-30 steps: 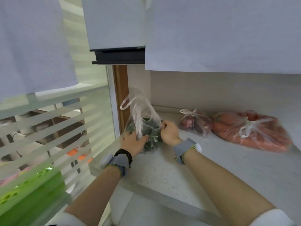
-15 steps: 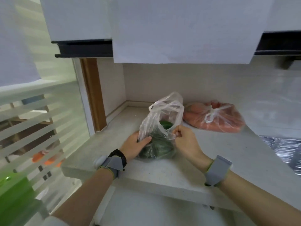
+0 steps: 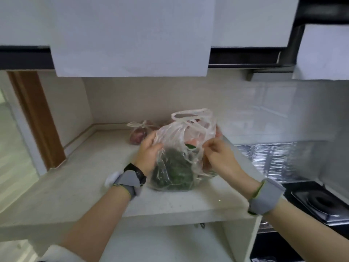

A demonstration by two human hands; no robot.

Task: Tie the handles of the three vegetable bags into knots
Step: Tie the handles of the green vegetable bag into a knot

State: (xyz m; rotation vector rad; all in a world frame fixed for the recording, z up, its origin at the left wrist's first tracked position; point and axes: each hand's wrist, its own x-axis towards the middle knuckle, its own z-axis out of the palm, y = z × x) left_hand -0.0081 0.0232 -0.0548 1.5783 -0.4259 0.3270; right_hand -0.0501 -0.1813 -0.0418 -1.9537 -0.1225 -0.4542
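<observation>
A clear plastic bag of green vegetables (image 3: 172, 173) stands on the pale desk (image 3: 75, 176) near its front edge, between the two hands. The left hand (image 3: 149, 154) cups the bag's left side, its fingers (image 3: 151, 138) curled behind the plastic and the thumb in front, holding it. The right hand (image 3: 219, 156) pinches a fold of plastic on the bag's right side between narrowed fingers. The bag's two handles (image 3: 190, 118) stand up loose and unknotted (both loops open). Behind it to the left lies a second bag (image 3: 137, 137) of reddish produce, tied at the top. A stove (image 3: 324, 203) sits lower on the right.
</observation>
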